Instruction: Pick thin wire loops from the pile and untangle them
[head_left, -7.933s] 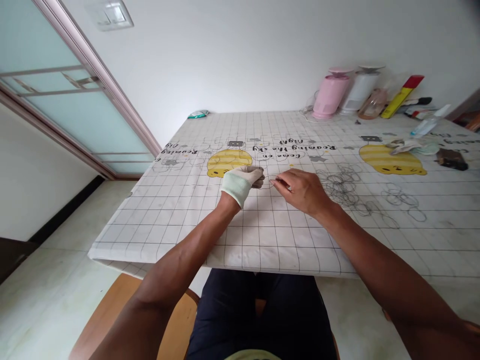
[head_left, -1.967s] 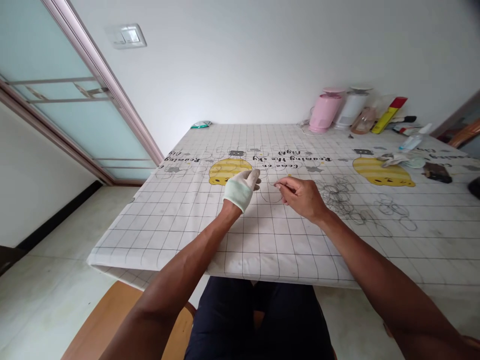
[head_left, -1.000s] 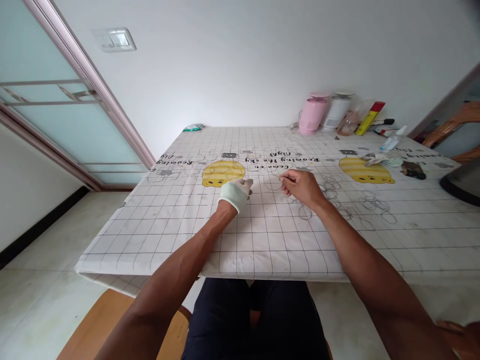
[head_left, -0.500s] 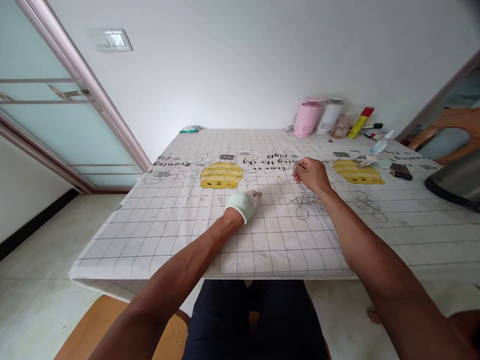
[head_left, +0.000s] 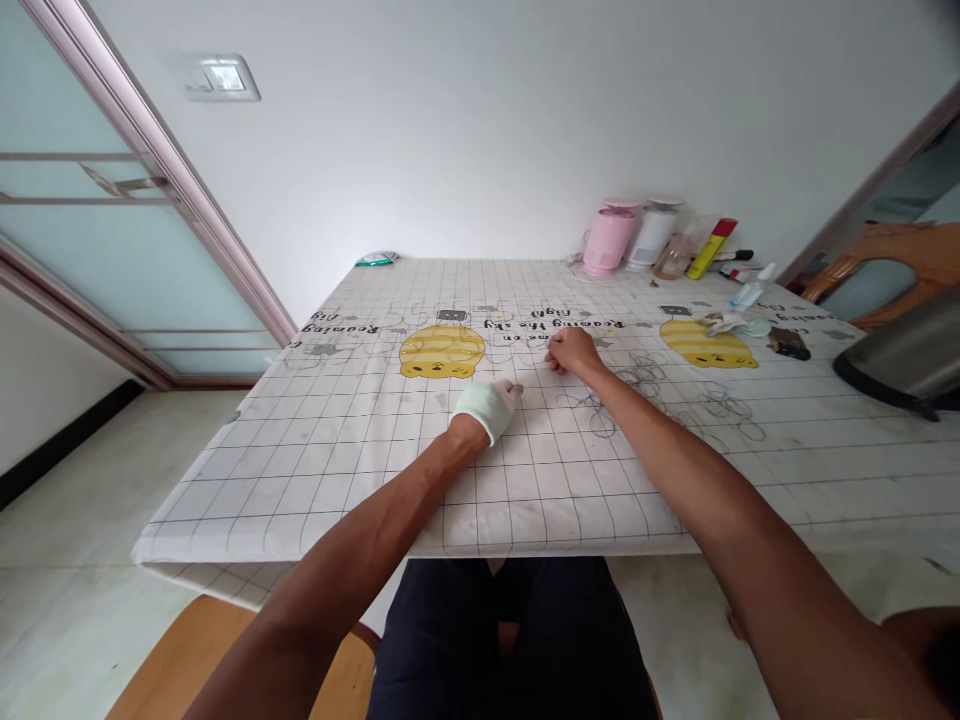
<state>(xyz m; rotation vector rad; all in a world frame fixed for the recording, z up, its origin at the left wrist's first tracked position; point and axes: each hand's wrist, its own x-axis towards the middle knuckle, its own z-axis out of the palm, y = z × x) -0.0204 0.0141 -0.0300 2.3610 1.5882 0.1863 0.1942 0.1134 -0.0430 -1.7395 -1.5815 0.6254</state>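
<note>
My left hand (head_left: pixel 495 405) wears a pale green-white glove and rests on the checked tablecloth (head_left: pixel 360 450). Its fingers are pressed together, and whatever they may pinch is too small to make out. To its right and a little farther back, my bare right hand (head_left: pixel 574 352) hovers close over the cloth with thumb and fingers pinched. Anything in that pinch is too fine to name. Loose tangles of thin dark thread or wire (head_left: pixel 600 420) lie beside and partly behind my right forearm. Another such tangle (head_left: pixel 727 408) lies farther right.
A pink cylindrical device (head_left: pixel 609 242) and a white one (head_left: pixel 654 238) stand by the wall, beside a yellow-red box (head_left: pixel 711 250). A small clear bottle (head_left: pixel 752 290), a crumpled glove (head_left: pixel 739 324), a dark object (head_left: pixel 789 344) and a metal kettle (head_left: pixel 900 355) are at right.
My right hand has moved left and slightly down toward my left hand, still pinched. My left hand has stayed in place. The view has shifted slightly.
</note>
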